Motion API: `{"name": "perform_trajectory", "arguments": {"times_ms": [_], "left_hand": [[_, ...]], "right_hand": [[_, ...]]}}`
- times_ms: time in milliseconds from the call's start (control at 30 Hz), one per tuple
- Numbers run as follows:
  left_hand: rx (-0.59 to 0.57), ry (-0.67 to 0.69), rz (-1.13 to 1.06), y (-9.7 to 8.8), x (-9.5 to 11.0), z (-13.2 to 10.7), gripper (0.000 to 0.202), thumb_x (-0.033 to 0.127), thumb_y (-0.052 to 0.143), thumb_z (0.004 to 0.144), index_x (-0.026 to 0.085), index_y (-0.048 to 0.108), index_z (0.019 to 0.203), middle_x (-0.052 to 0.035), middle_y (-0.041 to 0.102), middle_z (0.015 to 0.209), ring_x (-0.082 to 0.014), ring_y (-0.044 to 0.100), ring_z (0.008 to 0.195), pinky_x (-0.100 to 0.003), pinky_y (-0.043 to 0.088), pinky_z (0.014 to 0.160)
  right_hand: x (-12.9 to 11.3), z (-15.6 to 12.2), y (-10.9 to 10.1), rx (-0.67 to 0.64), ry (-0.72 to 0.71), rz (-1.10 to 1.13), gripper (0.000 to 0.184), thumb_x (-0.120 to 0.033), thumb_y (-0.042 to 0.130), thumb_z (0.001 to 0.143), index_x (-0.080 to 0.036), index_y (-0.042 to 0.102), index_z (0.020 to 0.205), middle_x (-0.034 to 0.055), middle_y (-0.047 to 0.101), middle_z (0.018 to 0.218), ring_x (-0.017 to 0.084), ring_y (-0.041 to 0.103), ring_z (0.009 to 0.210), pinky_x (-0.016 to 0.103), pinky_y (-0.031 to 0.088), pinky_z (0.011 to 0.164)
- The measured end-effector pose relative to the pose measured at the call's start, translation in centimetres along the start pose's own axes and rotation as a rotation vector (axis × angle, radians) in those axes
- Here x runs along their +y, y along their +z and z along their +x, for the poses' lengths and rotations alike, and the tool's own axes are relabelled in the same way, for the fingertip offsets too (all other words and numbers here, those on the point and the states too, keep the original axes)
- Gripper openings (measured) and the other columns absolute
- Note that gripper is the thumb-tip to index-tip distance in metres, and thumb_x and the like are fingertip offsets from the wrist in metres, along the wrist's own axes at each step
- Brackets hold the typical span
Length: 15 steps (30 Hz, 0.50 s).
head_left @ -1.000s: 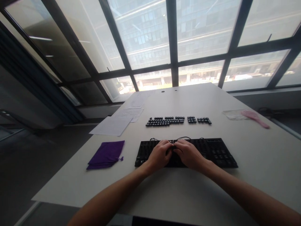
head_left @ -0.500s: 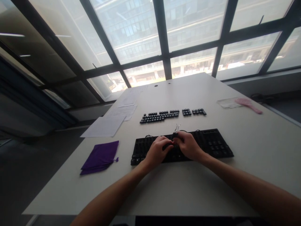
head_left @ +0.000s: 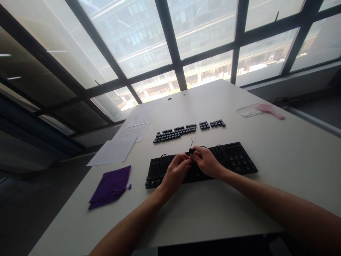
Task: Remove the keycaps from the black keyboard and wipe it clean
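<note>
Over the middle of a black keyboard [head_left: 223, 156], my two hands meet at the fingertips. My right hand [head_left: 209, 163] pinches a keycap puller [head_left: 193, 143], whose two thin wire prongs stick upward. A small black block [head_left: 191, 151] shows at the base of the wires; whether it is a keycap or part of the puller I cannot tell. My left hand [head_left: 176, 171] is closed against the right fingertips, and what it grips is hidden. Some keys remain on the keyboard's right end and lower left corner. Beyond it, removed keycaps [head_left: 174, 133] lie in rows on the table.
A purple drawstring pouch [head_left: 110, 186] lies on the white table [head_left: 207, 220] at left. Paper sheets [head_left: 114, 151] overlap farther back along the left edge. To the far right are a pink hairbrush [head_left: 269, 109] and a clear bag [head_left: 247, 111]. Windows stand behind.
The view has shifted and tilted slightly, so the table contents appear farther left. Both hands stay together over the keyboard, with the fingers slightly repositioned and the black block more visible.
</note>
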<state>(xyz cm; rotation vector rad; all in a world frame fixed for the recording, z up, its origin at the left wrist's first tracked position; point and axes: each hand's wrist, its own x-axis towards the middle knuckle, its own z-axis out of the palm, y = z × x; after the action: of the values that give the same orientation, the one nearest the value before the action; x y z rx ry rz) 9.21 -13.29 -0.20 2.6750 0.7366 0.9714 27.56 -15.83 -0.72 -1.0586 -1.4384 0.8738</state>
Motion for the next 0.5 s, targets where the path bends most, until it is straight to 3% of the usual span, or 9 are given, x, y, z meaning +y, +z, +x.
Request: {"name": "perform_trajectory", "arguments": {"times_ms": [167, 300, 400, 500], "left_hand": [[-0.033, -0.013, -0.029, -0.1, 1.0, 0.3, 0.019, 0.019, 0.051, 0.098, 0.02, 0.066, 0.108, -0.0089, 0.058, 0.107, -0.0189, 0.061, 0.099, -0.033, 0.054, 0.088], [0.047, -0.088, -0.099, -0.9, 0.9, 1.2, 0.013, 0.021, 0.058, 0.094, 0.021, 0.068, 0.102, -0.0065, 0.064, 0.102, -0.0181, 0.063, 0.094, -0.031, 0.054, 0.085], [0.07, -0.199, -0.075, -1.6, -1.3, 3.2, 0.009, 0.021, 0.065, 0.09, 0.021, 0.07, 0.097, -0.0043, 0.069, 0.1, -0.0176, 0.065, 0.09, -0.029, 0.053, 0.081], [0.012, -0.286, -0.049, -1.2, -5.0, 6.0, 0.011, 0.021, 0.07, 0.084, 0.019, 0.072, 0.094, -0.0034, 0.073, 0.092, -0.0162, 0.066, 0.077, -0.028, 0.053, 0.073]], "right_hand": [[0.0, 0.0, -0.1, -0.002, 0.023, 0.098, 0.011, -0.023, 0.054, 0.088, -0.019, 0.059, 0.079, -0.0006, 0.066, 0.072, 0.016, 0.061, 0.067, 0.025, 0.045, 0.062], [-0.2, 0.0, 0.0, 0.028, 0.035, 0.085, 0.012, -0.024, 0.055, 0.089, -0.018, 0.06, 0.08, 0.0009, 0.069, 0.073, 0.016, 0.063, 0.068, 0.025, 0.045, 0.062], [-0.3, 0.0, 0.0, 0.05, 0.039, 0.102, 0.011, -0.024, 0.055, 0.09, -0.019, 0.061, 0.083, 0.0021, 0.071, 0.073, 0.018, 0.066, 0.069, 0.027, 0.047, 0.066], [-0.2, 0.1, -0.1, 0.052, 0.038, 0.098, 0.01, -0.023, 0.055, 0.09, -0.019, 0.063, 0.085, 0.003, 0.072, 0.074, 0.019, 0.068, 0.071, 0.029, 0.049, 0.069]]}}
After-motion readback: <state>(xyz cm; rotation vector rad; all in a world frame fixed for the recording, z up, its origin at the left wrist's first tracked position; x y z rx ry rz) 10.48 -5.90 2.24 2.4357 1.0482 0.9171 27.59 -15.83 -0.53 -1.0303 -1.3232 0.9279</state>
